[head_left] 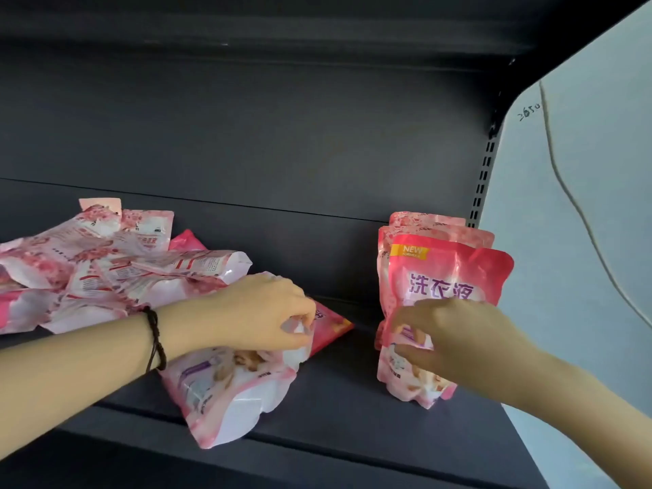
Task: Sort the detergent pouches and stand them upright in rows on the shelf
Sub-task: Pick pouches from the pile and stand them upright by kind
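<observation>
Pink detergent pouches lie in a loose heap [88,270] on the left of the dark shelf [335,411]. One pouch [229,390] lies flat at the shelf's front, and my left hand [261,312] pinches its middle with curled fingers. At the right, three pouches stand upright one behind another. My right hand [441,340] holds the front standing pouch [448,273] at its lower half, thumb and fingers curled onto it. Two more upright pouches [423,225] stand right behind it.
A dark back panel [247,135] closes the shelf behind. A slotted upright [483,171] and a pale side panel [582,206] bound it on the right. An upper shelf [247,26] hangs overhead. Bare shelf surface lies between the heap and the standing pouches.
</observation>
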The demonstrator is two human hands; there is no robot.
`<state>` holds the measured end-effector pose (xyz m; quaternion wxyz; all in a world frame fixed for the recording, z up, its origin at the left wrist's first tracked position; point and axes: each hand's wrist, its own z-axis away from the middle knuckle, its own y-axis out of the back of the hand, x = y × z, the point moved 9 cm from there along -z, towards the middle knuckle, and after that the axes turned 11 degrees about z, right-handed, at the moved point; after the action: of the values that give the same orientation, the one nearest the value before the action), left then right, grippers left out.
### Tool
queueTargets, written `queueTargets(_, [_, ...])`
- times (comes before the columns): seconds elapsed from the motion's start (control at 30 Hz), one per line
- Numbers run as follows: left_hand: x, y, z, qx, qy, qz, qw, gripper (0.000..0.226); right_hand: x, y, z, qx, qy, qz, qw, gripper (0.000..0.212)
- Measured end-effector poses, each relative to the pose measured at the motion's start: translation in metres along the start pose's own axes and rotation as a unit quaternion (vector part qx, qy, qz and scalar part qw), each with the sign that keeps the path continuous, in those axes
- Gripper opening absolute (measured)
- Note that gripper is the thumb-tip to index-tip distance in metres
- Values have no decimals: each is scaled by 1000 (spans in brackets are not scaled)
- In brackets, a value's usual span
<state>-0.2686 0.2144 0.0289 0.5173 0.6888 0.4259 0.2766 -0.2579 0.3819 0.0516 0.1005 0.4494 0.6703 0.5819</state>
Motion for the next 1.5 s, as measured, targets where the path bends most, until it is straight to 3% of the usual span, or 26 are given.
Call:
queueTargets(0.07, [-16, 7, 7, 1, -21, -51, 998, 44, -18, 5, -17, -2, 34, 15, 999, 27])
queueTargets(0.17, [-39, 17, 18, 11, -56, -102, 993, 31, -42, 7, -45, -6, 77, 50, 996, 28])
queueTargets(0.37, [-115, 29, 39, -21, -1, -118, 993, 29, -73, -1, -110, -3, 98, 120, 988, 29])
queueTargets(0.53, [-180, 40, 49, -28, 50, -124, 991, 31, -101, -6, -164, 1, 87, 94, 992, 25])
queueTargets(0.77, [-229, 26, 52, -29, 70, 54, 996, 38, -129, -11, -223, 1, 57, 25, 998, 18])
queueTargets(1.07, [-243, 16, 41, 6, 48, 168, 985, 32, -171, -22, -263, 66, 72, -78, 992, 39])
queueTargets(1.17, [-255, 13, 43, 20, 57, 235, 970, 30, -179, -24, -266, 117, 83, -107, 984, 22])
queueTargets(1.23, [-262, 14, 47, 30, 65, 272, 960, 36, -170, -23, -267, 144, 54, -146, 977, 12])
queueTargets(1.33, [-268, 23, 54, 41, 78, 307, 948, 46, -134, -23, -269, 138, -65, -202, 968, 6])
queueTargets(1.5, [-272, 56, 56, 113, 103, 163, 975, 56, -78, -19, -257, 162, -153, -322, 920, 21])
